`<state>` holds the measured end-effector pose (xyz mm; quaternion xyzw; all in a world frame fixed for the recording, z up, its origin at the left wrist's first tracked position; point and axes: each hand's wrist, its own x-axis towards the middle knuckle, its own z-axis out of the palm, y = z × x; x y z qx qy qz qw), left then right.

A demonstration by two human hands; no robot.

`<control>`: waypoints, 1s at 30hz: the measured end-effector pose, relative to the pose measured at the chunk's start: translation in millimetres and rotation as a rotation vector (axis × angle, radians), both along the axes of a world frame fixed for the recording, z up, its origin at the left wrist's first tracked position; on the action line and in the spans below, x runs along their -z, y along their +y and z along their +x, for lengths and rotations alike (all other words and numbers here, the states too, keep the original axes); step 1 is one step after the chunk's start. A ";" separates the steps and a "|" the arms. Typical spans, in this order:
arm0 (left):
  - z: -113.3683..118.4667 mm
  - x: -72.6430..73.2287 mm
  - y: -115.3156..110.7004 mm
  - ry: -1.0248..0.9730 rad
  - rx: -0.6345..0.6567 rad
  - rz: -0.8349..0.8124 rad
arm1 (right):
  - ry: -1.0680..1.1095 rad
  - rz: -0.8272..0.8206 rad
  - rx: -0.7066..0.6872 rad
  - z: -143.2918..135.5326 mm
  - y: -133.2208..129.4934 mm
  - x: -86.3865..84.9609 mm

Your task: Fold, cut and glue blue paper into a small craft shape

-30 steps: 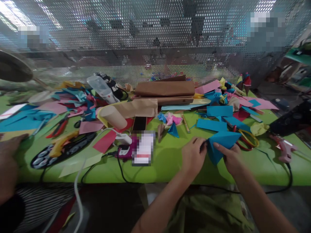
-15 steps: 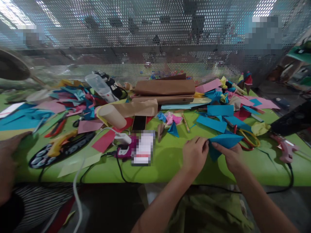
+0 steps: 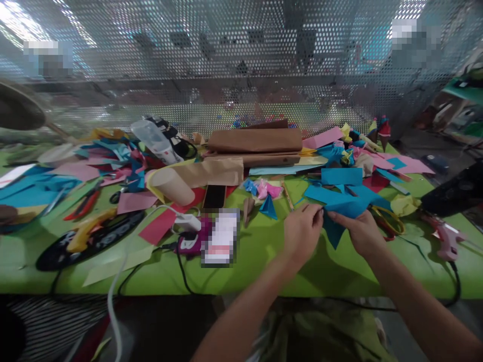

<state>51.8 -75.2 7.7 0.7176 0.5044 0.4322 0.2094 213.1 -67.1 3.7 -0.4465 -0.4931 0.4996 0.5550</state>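
Note:
Both of my hands hold a folded piece of blue paper (image 3: 334, 234) above the table's front right part. My left hand (image 3: 303, 230) pinches its left corner, fingers curled together. My right hand (image 3: 360, 230) grips the other side, thumb on top and the remaining fingers hidden underneath. One flap of the paper hangs down between the hands. Flat blue paper pieces (image 3: 341, 176) lie just behind. A small folded blue paper shape (image 3: 268, 207) and a pencil (image 3: 287, 196) rest beyond my left hand. Yellow-handled scissors (image 3: 388, 221) lie beside my right hand, partly covered.
A pink glue gun (image 3: 448, 239) lies at the right; a yellow one (image 3: 86, 231) rests on a black tray (image 3: 53, 254). Left of my hands are a phone (image 3: 222, 236), a purple power strip (image 3: 191, 244) and cords. Brown paper (image 3: 254, 141) and scraps line the back, before a perforated screen.
The blue paper has tilted and its lower flap shows more; my hands stay on it, nearly in place. Another person's hand at the left edge has gone out of view.

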 end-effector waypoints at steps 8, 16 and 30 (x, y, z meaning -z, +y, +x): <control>0.9 -16.7 37.6 -0.041 0.034 -0.004 | -0.027 -0.030 -0.011 -2.4 34.5 -31.0; -1.7 10.1 56.6 -0.228 0.037 -0.108 | 0.111 -0.075 -0.067 -7.8 49.7 -0.4; -5.1 24.2 56.3 -0.523 0.139 -0.378 | 0.122 -0.128 -0.022 -5.4 46.9 15.2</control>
